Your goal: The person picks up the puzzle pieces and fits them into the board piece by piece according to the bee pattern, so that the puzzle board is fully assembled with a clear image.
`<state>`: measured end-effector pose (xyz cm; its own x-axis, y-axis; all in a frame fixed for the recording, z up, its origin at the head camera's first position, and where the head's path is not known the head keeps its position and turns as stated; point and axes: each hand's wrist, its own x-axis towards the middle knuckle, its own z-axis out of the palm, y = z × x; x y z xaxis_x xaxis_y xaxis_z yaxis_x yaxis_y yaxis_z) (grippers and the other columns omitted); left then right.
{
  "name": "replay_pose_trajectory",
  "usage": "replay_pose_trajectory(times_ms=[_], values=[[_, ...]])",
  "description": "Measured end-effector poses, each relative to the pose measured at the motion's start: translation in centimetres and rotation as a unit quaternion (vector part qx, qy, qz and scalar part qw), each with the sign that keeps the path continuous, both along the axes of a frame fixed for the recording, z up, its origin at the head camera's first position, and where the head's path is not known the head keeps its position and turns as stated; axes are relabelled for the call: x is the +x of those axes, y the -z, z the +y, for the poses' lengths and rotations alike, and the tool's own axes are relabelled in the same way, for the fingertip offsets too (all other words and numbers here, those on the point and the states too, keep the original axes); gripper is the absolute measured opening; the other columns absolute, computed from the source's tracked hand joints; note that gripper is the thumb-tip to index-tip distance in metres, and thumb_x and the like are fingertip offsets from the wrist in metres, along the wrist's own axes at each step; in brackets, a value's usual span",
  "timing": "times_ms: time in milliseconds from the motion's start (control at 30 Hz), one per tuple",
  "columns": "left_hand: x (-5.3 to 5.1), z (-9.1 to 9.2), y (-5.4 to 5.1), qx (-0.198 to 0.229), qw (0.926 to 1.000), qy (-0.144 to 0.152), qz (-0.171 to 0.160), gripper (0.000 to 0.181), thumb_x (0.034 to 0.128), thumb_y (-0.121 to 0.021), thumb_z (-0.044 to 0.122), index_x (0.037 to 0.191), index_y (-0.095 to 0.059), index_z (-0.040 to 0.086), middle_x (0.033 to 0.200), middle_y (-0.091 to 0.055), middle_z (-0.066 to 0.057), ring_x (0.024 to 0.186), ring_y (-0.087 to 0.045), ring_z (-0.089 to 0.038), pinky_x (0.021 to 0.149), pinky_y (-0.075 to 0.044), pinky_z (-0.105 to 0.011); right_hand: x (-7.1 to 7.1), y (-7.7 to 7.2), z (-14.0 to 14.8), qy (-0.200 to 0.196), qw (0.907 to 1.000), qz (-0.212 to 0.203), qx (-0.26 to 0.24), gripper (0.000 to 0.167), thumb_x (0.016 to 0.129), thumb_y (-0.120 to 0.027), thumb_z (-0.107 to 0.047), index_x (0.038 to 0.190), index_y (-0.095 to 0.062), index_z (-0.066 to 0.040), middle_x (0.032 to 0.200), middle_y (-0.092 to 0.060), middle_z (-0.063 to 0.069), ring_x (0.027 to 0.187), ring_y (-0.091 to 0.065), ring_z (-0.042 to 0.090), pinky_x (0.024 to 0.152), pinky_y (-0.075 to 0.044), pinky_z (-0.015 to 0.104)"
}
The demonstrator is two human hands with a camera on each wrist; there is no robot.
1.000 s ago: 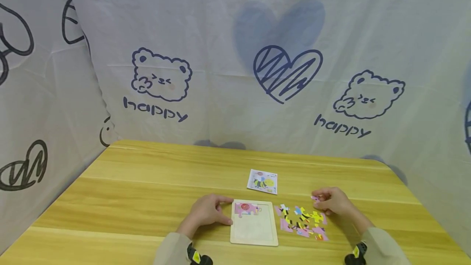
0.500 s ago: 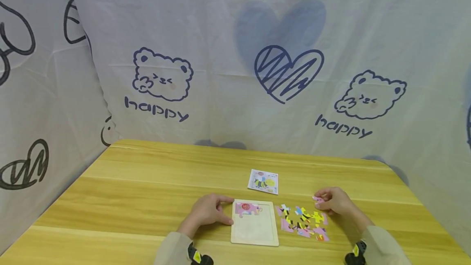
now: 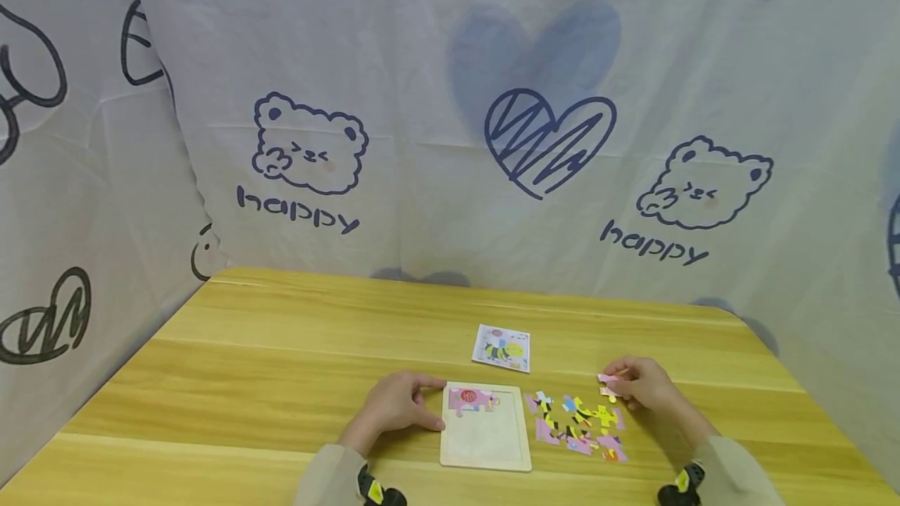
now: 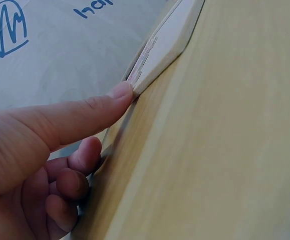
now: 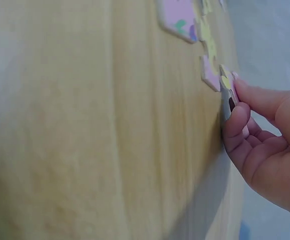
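The person's left hand (image 3: 397, 403) touches the left side of a square wooden puzzle tray (image 3: 485, 465), index finger near the far corner and thumb lower on the edge. The left wrist view shows the thumb (image 4: 84, 114) straight against the tray rim (image 4: 160, 70), with other fingers loosely bent. Joined pink pieces with a red round print (image 3: 469, 397) lie in the tray's far left corner. Right of the loose pieces, the right hand (image 3: 643, 383) pinches a pink puzzle piece (image 3: 606, 379) between thumb and fingers; a yellowish part (image 3: 608, 394) shows just below it.
Several loose puzzle pieces (image 3: 580, 443), pink, yellow and black, lie between tray and right hand. A picture card with a bee (image 3: 502, 348) lies behind the tray on the wooden table (image 3: 281, 350). A printed cloth (image 3: 422, 217) hangs behind.
At the right hand's fingertips, a yellowish part now shows below the pink piece. The right hand has shifted only slightly; the left hand and tray keep their place.
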<state>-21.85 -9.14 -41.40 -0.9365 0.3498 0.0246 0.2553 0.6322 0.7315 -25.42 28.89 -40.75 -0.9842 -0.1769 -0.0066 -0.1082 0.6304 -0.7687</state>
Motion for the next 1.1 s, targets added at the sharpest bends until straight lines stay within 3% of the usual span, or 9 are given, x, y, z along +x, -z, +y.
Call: replay_pose_trajectory(times_ms=[333, 533, 767, 1100], values=[[0.0, -0.1, 0.0, 0.002, 1.0000, 0.002, -0.001, 0.056, 0.0604, -0.082, 0.024, 0.111, -0.064, 0.009, 0.051, -0.045, 0.006, 0.045, -0.037, -0.007, 0.045, -0.028, -0.024, -0.3, -0.4, -0.3, 0.054, 0.9947, -0.048, -0.073, 0.022, 0.087, -0.052, 0.000, 0.104, -0.055, 0.015, 0.064, -0.052, 0.003, 0.055, -0.048, 0.012, 0.048, -0.044, 0.024], [-0.1, -0.1, 0.0, -0.004, 1.0000, 0.002, 0.002, 0.055, 0.0605, -0.082, 0.024, 0.111, -0.064, 0.009, 0.052, -0.044, 0.006, 0.045, -0.037, -0.007, 0.046, -0.028, -0.023, -0.1, -0.9, -1.7, 0.023, 0.9888, -0.073, -0.128, 0.028, 0.088, -0.051, 0.000, 0.109, -0.048, 0.018, 0.065, -0.056, 0.004, 0.054, -0.054, 0.012, 0.049, -0.047, 0.025], [-0.1, -0.2, 0.0, -0.003, 1.0000, 0.006, 0.005, 0.055, 0.0610, -0.081, 0.024, 0.111, -0.064, 0.009, 0.051, -0.044, 0.006, 0.045, -0.037, -0.007, 0.045, -0.028, -0.023, -0.1, -1.2, -3.8, -0.026, 0.9747, -0.109, -0.194, 0.031, 0.089, -0.050, 0.001, 0.111, -0.043, 0.021, 0.067, -0.054, 0.005, 0.052, -0.056, 0.010, 0.050, -0.048, 0.025], [0.0, -0.1, 0.1, -0.001, 1.0000, 0.004, 0.006, 0.056, 0.0605, -0.082, 0.024, 0.111, -0.064, 0.009, 0.051, -0.045, 0.006, 0.045, -0.038, -0.006, 0.045, -0.029, -0.024, 0.3, -1.1, -6.7, -0.049, 0.9634, -0.140, -0.223, 0.030, 0.087, -0.051, 0.004, 0.110, -0.043, 0.021, 0.073, -0.054, 0.007, 0.055, -0.058, 0.011, 0.052, -0.049, 0.025]])
